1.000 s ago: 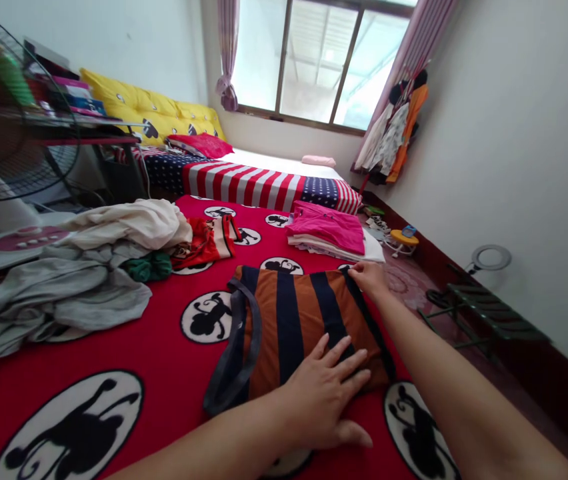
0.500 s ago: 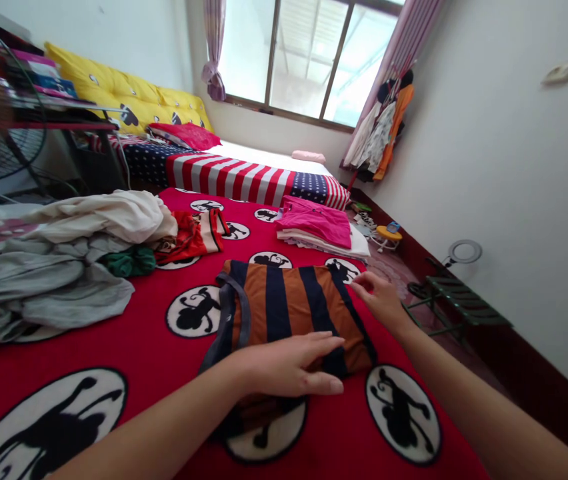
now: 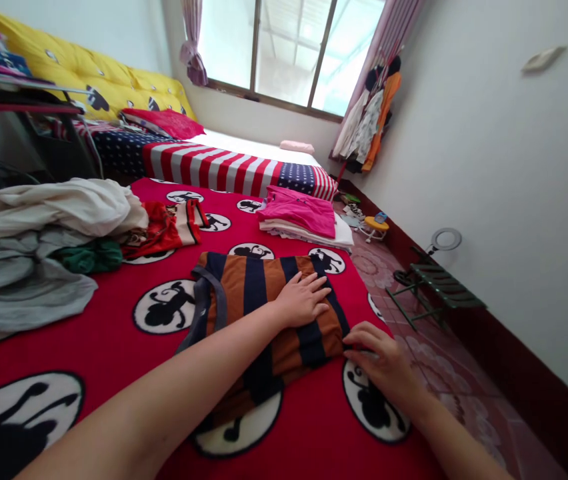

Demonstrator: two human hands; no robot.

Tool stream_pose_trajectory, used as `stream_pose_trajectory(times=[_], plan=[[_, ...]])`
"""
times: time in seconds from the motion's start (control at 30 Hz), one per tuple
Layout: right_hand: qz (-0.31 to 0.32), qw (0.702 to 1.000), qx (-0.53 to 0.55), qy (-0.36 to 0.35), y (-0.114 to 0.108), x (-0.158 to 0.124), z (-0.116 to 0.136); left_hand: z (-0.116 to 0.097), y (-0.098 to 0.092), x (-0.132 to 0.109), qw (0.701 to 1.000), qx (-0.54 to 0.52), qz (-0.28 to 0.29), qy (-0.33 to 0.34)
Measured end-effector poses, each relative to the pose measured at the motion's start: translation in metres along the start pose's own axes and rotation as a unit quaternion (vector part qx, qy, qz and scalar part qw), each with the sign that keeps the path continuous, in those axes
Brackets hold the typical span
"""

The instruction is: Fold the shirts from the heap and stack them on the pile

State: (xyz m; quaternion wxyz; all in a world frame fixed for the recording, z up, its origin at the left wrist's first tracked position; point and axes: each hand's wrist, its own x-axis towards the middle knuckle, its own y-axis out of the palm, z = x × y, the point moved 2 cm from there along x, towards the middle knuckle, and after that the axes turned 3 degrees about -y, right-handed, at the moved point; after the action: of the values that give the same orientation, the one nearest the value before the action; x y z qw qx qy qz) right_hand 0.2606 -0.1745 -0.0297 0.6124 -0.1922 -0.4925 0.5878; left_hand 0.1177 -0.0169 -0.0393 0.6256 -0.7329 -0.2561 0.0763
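A brown and navy striped shirt with a grey-blue collar band lies partly folded on the red blanket with monkey ovals. My left hand rests flat on the shirt's upper right part, fingers spread. At the shirt's lower right corner is my right hand, its thumb and curled fingers close together at the fabric edge. Whether cloth is pinched between them is too small to tell.
Crumpled white and grey clothes, a green cloth and a red garment lie left. A folded stack with a pink top sits beyond the shirt. A green folding stool stands on the floor right.
My left hand has moved up and away over the shirt and lies flat there. My right hand has come down from the shirt's upper right corner to its lower right corner. The view has shifted.
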Motion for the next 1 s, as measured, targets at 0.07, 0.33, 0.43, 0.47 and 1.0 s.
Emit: stream_pose_trajectory(times=[0.07,0.33,0.43,0.47,1.0], plan=[[0.017,0.999,-0.029,-0.019,-0.001,0.000,0.001,0.003,0.007,-0.005,0.999,0.015,-0.030,0.001],[0.079,0.990,-0.107,-0.045,-0.029,-0.025,0.001,0.002,0.006,-0.005,0.999,0.020,-0.029,0.002],[0.039,0.994,-0.097,-0.041,-0.022,-0.025,0.011,0.001,0.005,-0.006,0.999,0.022,-0.027,-0.003],[0.024,0.995,-0.090,-0.043,-0.017,-0.021,0.016,0.001,0.005,-0.006,0.999,0.022,-0.026,-0.004],[0.127,0.979,-0.149,-0.050,-0.008,-0.007,0.036,0.003,0.004,-0.007,1.000,0.003,-0.015,0.010]])
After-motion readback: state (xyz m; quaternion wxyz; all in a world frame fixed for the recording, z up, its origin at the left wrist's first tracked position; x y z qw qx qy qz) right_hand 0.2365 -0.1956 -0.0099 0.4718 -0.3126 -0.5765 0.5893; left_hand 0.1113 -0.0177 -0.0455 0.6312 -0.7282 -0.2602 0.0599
